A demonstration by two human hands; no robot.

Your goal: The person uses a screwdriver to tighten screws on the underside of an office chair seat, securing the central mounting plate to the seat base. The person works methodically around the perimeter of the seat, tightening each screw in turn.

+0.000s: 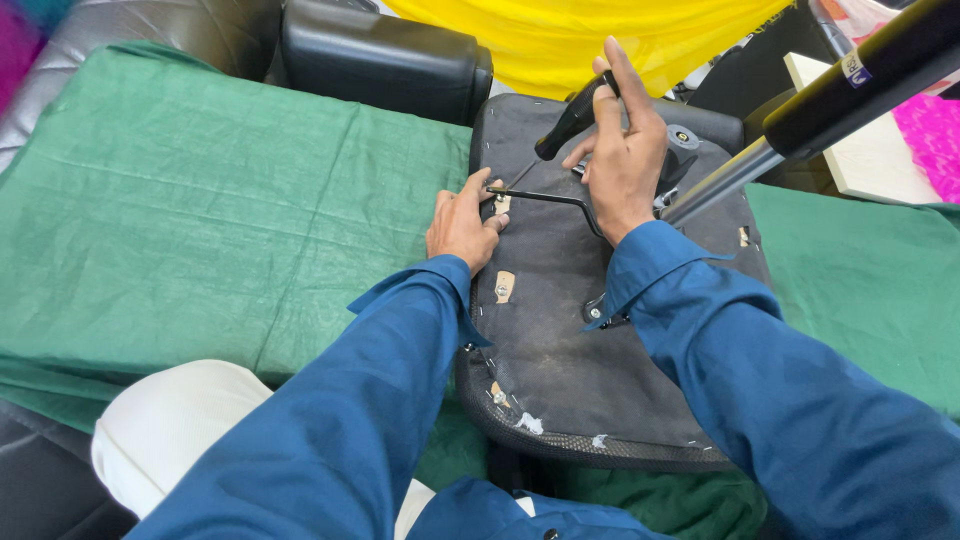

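While bent over the green-draped surface (200, 200), worked on an upturned chair seat (560, 350), lying dark underside up at centre frame, its lower rim toward the bottom edge. Left hand (462, 225), just left of centre, rested against the seat's left edge, fingers curled narrow and pinching the end of a thin black lever rod (545, 197). Right hand (622, 150), upper centre, closed around the rod's black handle grip (572, 120), index finger stretched straight up toward the top of the frame. Rod ran bent across the seat's upper part, between the two hands. Both arms in blue sleeves (780, 400), filling the lower half of the frame. A gas-lift cylinder (830, 100), black body over a silver shaft, slanted down from the upper right corner toward the mount beside the right hand; joint itself hidden behind the hand. Black chair armrest pad (385, 60) lay at top centre-left, yellow cloth (570, 35) behind it. White cushion (170, 430) sat at lower left.
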